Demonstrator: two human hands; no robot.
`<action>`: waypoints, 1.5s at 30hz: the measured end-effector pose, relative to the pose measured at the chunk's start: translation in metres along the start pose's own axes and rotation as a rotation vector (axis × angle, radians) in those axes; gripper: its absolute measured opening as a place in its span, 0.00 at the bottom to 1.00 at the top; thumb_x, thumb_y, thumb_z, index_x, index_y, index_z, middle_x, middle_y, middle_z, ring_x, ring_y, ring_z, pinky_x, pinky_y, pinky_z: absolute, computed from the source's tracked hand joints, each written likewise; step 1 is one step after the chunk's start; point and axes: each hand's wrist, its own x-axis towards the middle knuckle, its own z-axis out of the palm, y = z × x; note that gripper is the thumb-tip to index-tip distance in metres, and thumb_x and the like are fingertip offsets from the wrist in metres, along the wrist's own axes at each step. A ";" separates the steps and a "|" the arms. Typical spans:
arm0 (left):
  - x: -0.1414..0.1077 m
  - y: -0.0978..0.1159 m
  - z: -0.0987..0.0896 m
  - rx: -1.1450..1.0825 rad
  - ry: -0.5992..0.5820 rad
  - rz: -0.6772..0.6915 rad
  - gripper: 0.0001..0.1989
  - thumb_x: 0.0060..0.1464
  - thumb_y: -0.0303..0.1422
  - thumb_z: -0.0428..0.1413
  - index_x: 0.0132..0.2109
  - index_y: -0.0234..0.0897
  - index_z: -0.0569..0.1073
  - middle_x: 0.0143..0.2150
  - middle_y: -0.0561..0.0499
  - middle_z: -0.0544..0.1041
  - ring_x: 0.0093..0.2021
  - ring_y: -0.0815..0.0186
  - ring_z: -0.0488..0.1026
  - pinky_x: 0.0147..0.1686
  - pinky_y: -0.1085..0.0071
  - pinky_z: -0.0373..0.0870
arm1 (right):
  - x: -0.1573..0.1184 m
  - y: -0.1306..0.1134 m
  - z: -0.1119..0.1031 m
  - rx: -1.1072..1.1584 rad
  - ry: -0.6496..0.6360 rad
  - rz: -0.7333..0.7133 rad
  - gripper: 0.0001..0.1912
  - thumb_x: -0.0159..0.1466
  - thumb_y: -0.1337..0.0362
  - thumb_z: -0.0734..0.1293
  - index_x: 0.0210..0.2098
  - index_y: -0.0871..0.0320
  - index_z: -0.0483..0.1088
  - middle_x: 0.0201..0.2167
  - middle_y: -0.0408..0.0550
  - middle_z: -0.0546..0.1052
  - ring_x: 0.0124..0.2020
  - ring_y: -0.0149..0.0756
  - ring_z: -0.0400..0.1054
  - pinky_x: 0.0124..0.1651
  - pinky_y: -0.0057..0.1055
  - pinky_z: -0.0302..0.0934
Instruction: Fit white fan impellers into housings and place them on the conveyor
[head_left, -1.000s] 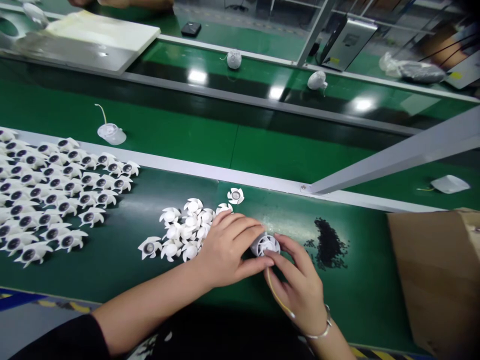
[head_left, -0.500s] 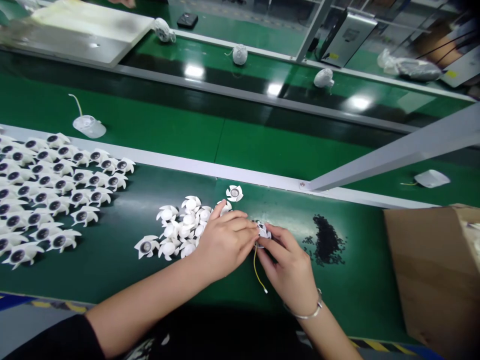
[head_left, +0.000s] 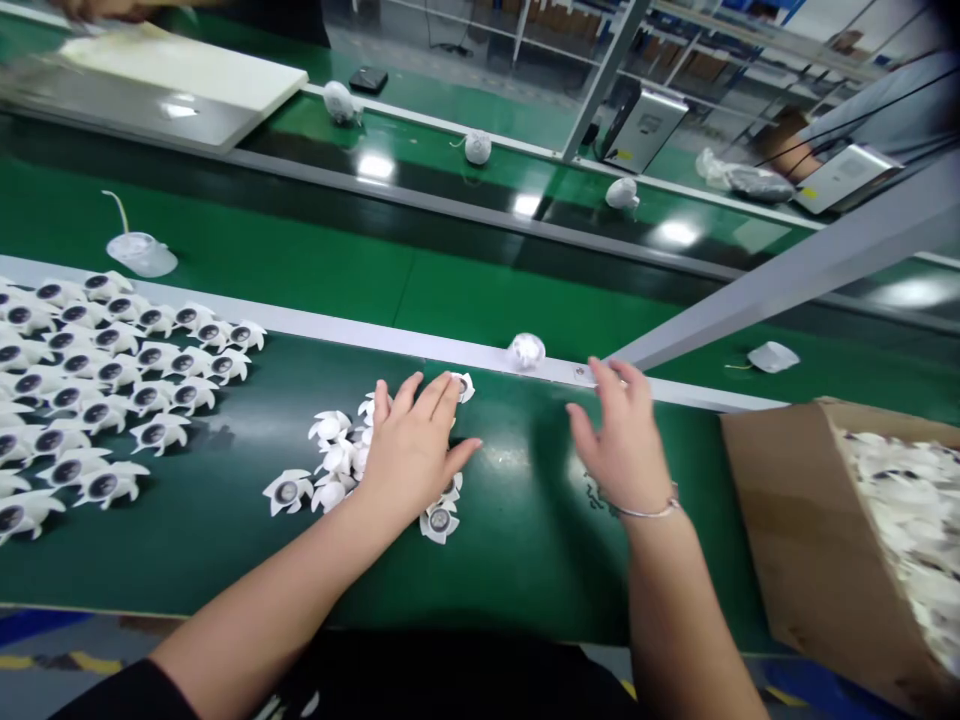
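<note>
My left hand (head_left: pixel 416 440) is spread over the right side of a loose pile of white fan impellers (head_left: pixel 335 455), hiding part of it. Its fingers are apart and nothing shows in its grasp. One impeller (head_left: pixel 439 521) lies hub up just below that hand. My right hand (head_left: pixel 619 440) is raised near the white rail, fingers apart, holding nothing visible. A white rounded motor part (head_left: pixel 527 351) is at the rail, between the two hands and beyond them. Small black pieces (head_left: pixel 598 494) show beside my right wrist, mostly covered by the hand.
Rows of impellers (head_left: pixel 112 372) cover the left of the green bench. A cardboard box (head_left: pixel 795 530) full of white parts stands at the right. A slanted metal post (head_left: pixel 750 285) rises from the rail. White parts (head_left: pixel 142 254) sit on the green belt beyond. Another person's hand shows top left.
Both hands have parted and opened. The white part with the yellow wire has left them; a white part now appears at the rail. My left hand moved onto the impeller pile, my right toward the rail.
</note>
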 end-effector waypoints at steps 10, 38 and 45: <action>-0.009 0.012 -0.002 0.002 -0.037 0.158 0.13 0.63 0.38 0.55 0.52 0.42 0.76 0.56 0.48 0.77 0.63 0.46 0.65 0.65 0.31 0.40 | -0.072 0.030 -0.025 0.043 -0.100 0.038 0.08 0.68 0.63 0.63 0.38 0.58 0.74 0.36 0.50 0.75 0.36 0.38 0.71 0.40 0.35 0.68; -0.015 0.016 0.021 -0.280 -0.181 0.291 0.09 0.64 0.30 0.52 0.51 0.40 0.71 0.49 0.51 0.80 0.49 0.63 0.76 0.63 0.52 0.58 | -0.060 -0.042 0.017 0.415 -0.250 -0.044 0.07 0.70 0.70 0.58 0.39 0.56 0.67 0.36 0.49 0.71 0.37 0.36 0.67 0.40 0.32 0.66; -0.014 0.016 0.020 -0.215 -0.154 0.328 0.12 0.64 0.30 0.52 0.53 0.40 0.70 0.44 0.52 0.80 0.46 0.62 0.75 0.62 0.52 0.57 | -0.061 -0.049 0.031 0.333 -0.243 -0.068 0.08 0.70 0.71 0.57 0.41 0.57 0.66 0.36 0.50 0.71 0.37 0.37 0.67 0.39 0.33 0.65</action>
